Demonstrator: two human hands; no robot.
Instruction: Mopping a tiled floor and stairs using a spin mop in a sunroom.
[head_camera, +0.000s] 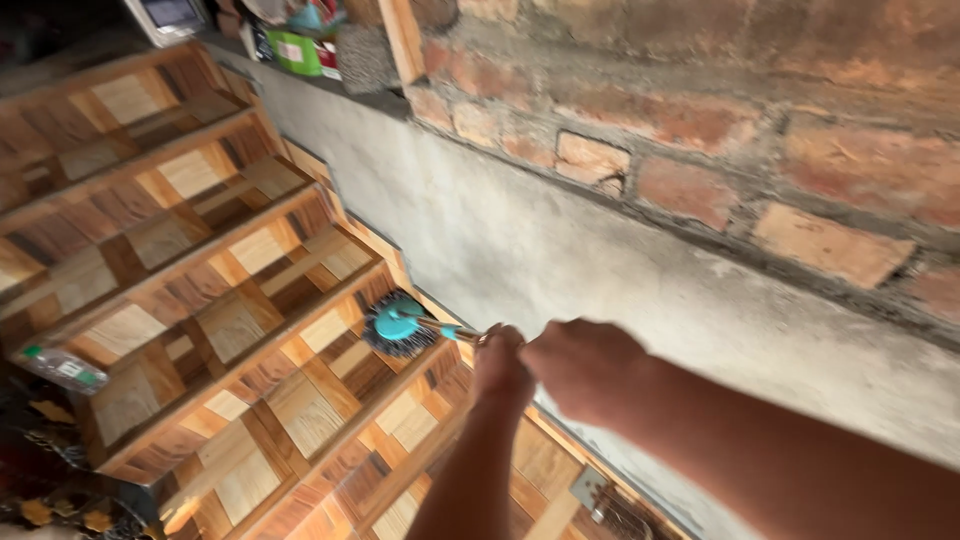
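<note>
Wooden rack (215, 300): patchwork slats in brown and tan, spreading to the left of both hands.
Brush (397, 325): teal head with dark bristles, just ahead of the left hand, pressed on a slat.
Left hand (500, 368): closed around the brush's thin handle.
Right hand (588, 368): curled into a fist, touching the left hand.
Wall (620, 260): grey cement under red brick, just beyond the right hand.
</note>
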